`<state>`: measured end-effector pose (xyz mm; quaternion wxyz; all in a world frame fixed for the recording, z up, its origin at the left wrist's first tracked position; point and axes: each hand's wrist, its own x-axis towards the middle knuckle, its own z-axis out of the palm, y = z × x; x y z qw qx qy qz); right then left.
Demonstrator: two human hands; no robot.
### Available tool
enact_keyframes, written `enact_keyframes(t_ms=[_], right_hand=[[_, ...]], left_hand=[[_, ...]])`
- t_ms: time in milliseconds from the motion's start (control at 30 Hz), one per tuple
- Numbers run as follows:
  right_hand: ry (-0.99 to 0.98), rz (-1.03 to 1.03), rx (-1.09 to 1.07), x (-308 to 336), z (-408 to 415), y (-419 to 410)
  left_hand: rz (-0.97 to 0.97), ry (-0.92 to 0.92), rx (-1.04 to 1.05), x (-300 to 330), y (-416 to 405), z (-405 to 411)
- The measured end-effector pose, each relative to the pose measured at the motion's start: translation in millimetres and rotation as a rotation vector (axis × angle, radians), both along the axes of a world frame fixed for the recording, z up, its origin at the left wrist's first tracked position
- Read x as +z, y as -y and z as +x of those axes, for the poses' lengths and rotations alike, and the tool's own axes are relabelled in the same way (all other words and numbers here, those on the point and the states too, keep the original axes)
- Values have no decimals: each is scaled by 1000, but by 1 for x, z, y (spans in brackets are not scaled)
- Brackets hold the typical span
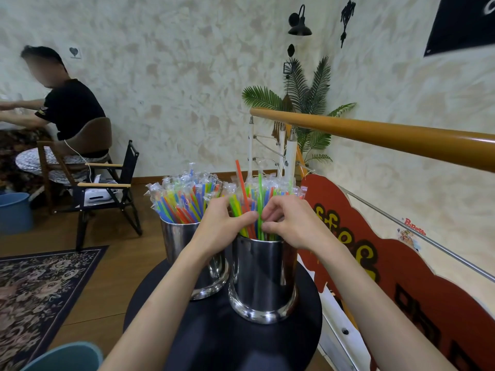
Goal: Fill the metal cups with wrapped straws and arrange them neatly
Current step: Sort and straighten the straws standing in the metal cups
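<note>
Hands meet over the near metal cup (263, 277), which stands on a round black table (222, 341) just right of and touching, or nearly touching, the far metal cup (184, 253). Both cups already bristle with wrapped straws: the far bundle (184, 196) leans left in a fairly even fan, while the near bundle (257, 194) is more ragged, with one orange straw (241, 180) standing well above the rest and tilted left. The left hand (227, 223) curls its fingers round the left side of the near bundle, thumb pressed in toward the middle; the right hand (289, 223) has its fingers bent and pinching a green straw (259, 199) at the centre of the same bundle. So both hands are grasping straws, neither is loose. By this look the filling is largely over and the step in hand is the tidying: gathering the near bundle and settling single straws among their neighbours. The next move, I judge, calls for a light hold, because the thin wrappers slip and crumple easily, and for pushing the tall orange straw down until its top sits level with the others. A hard squeeze could tip the cup toward the table's right edge, where a red painted sign (401, 290) and a wooden handrail (375, 132) stand close.
</note>
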<state>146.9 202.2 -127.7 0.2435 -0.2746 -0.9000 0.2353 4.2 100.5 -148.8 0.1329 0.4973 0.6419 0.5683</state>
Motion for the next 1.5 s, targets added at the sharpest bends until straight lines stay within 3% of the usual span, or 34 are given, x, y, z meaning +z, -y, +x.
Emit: enact_keyframes(t_ms=[433, 800, 900, 1167, 1500], right_hand=[[-13, 62, -92, -3, -7, 4], [-183, -17, -94, 6, -2, 6], [-312, -32, -50, 7, -1, 9], [-482, 346, 113, 24, 1, 1], [-564, 616, -47, 39, 9, -22]], left_hand=[[-18, 26, -2, 1, 1, -1], [-16, -7, 60, 2, 1, 1], [-17, -21, 70, 3, 2, 2], [-16, -25, 64, 4, 2, 3], [-41, -22, 47, 3, 1, 1]])
